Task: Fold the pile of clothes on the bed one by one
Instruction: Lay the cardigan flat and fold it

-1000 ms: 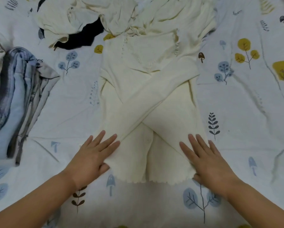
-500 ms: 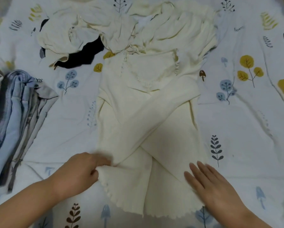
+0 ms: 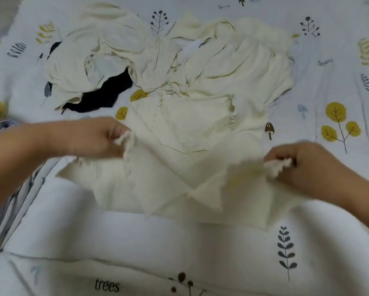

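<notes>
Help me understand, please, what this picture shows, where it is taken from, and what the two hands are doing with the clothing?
There is no machine here: a person wears a camera on the head, looking down at their own two hands over a bed. The bedsheet is white, printed with trees and leaves. The left hand and the right hand each pinch a frilly hem corner of a cream top, lifting the bottom edge. Behind it lies a heap of unfolded cream clothes with a black garment showing. At the left edge is a blurred bit of blue-grey fabric.
</notes>
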Motion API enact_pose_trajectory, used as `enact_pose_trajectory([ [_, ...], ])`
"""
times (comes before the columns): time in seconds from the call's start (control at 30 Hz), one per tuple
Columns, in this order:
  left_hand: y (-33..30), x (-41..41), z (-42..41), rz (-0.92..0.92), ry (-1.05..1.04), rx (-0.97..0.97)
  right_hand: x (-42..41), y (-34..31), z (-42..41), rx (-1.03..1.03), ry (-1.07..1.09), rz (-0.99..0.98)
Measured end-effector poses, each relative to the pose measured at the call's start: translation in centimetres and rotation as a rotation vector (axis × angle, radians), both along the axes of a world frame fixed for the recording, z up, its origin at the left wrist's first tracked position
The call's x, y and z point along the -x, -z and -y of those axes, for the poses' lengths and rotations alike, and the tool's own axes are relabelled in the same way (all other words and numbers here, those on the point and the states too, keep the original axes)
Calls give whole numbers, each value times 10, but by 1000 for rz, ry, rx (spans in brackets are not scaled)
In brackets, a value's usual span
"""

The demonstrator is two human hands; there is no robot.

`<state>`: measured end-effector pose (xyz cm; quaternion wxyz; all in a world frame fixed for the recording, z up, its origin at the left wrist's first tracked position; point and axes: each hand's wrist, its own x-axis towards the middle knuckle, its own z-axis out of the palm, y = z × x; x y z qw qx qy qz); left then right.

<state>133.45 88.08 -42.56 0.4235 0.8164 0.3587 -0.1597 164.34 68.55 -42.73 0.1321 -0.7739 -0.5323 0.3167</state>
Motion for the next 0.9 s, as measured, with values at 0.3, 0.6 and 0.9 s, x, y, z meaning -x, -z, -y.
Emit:
enact_pose_trajectory([
  [0.3,61,-45,-43,26,-447,-682,-32,68,-89,-169,298,274],
  [0.6,118,-27,37,-210,-1118,-375,27,101,-32,-50,757,-227],
  [0.9,89,-15,65,188,-1038,-332,30,73,-4,-107,648,-315],
])
